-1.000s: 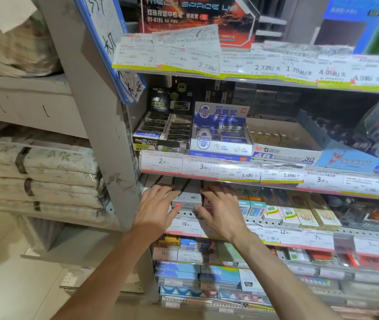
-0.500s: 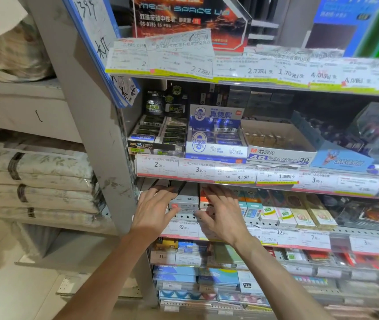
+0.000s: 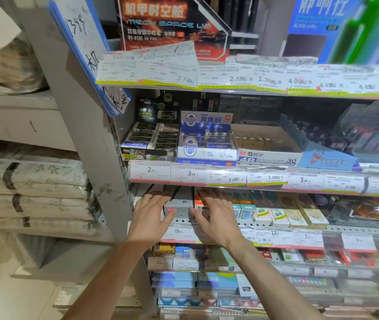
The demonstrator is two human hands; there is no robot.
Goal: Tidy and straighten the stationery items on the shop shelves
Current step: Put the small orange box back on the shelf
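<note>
Both hands are reaching into the third shelf down, palms facing away and fingers spread and fairly straight. The left hand (image 3: 150, 218) is lying flat over the boxes at the shelf's left end, and the right hand (image 3: 214, 215) is pressing on an orange-and-white box (image 3: 199, 204) just beside it. Neither is curling around anything; they are pushing rather than gripping. Between the two hands a grey box (image 3: 179, 204) is sitting upright, its front face showing between the thumbs.

These small cardboard cartons are looking light and stiff, smooth enough to slide on the perforated shelf (image 3: 276, 227), so a flat push on the front face or a squeeze from both sides is probably suiting them best; pressing hard on the tops could be denting the card.

To the right of the right hand, a row of teal and yellow boxes (image 3: 276, 215) is standing in line. Above the hands, price labels (image 3: 191, 174) are hanging along the shelf edge, with an M&G 4B eraser carton (image 3: 268, 158) sitting over them. Left of the left hand, beyond the grey upright (image 3: 91, 146), folded floral fabric packs (image 3: 34, 188) are lying stacked.
</note>
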